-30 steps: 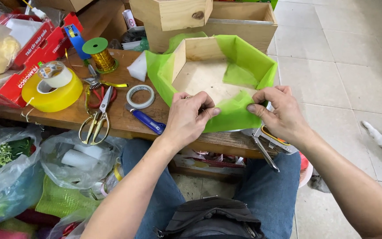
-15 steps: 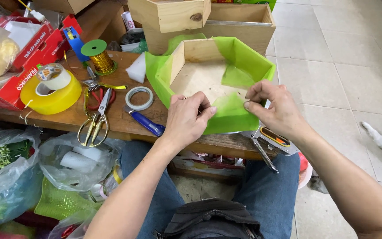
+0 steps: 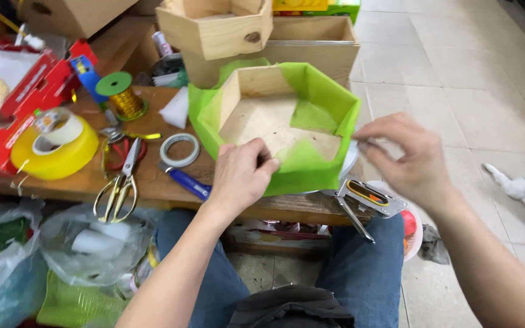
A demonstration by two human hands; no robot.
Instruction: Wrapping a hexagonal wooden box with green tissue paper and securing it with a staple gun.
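while left hand (image 3: 242,176) pins green paper (image 3: 311,167), right hand (image 3: 405,157) hovers pinched.

This looks like a small craft or packing workshop. A worn wooden workbench (image 3: 153,182) is crowded with tools: scissors (image 3: 118,182), a staple gun (image 3: 363,200), a yellow tape roll (image 3: 53,152), a spool of gold wire (image 3: 123,97) and a blue utility knife (image 3: 185,181). Unfinished wooden boxes (image 3: 226,27) are stacked behind, bags of supplies (image 3: 92,243) hang below, and the floor is tiled (image 3: 457,79).
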